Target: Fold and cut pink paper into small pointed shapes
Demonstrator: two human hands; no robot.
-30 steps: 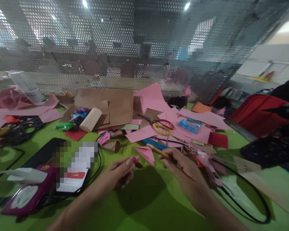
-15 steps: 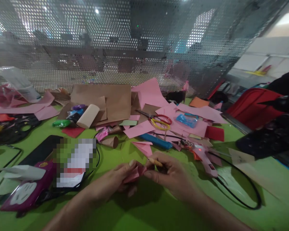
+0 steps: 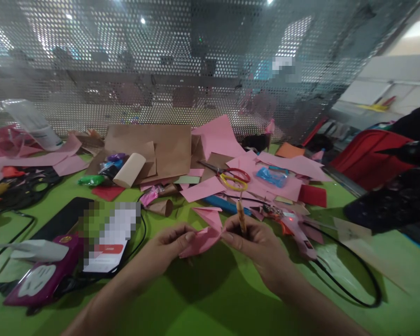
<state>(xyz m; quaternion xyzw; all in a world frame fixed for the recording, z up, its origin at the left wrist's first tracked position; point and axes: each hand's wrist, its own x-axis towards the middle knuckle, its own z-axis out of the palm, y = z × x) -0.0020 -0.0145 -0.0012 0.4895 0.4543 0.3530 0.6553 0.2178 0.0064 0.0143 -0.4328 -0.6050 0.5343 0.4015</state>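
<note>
My left hand point(image 3: 173, 245) pinches a folded piece of pink paper point(image 3: 203, 240) between thumb and fingers, above the green tabletop. At the paper's right tip, the thumb and forefinger of my right hand point(image 3: 254, 240) meet it. That hand also holds a slim wooden stick-like tool point(image 3: 241, 215), pointing upward; its exact kind is unclear. Just behind the held piece lies another folded pink paper point(image 3: 210, 214), partly overlapped by it in view. A blue stick-like object point(image 3: 224, 204) lies beyond.
Scissors point(image 3: 234, 179) rest on scattered pink sheets. A pink glue gun point(image 3: 299, 233) with a looping black cable is at right. A phone point(image 3: 108, 247) and purple power strip point(image 3: 44, 275) lie left. Brown card point(image 3: 168, 144) leans near the perforated metal panel point(image 3: 182, 60).
My right hand came left to the paper, and its tool turned upright. The pink paper, mostly hidden in my left hand at first, now shows opened out between both hands.
</note>
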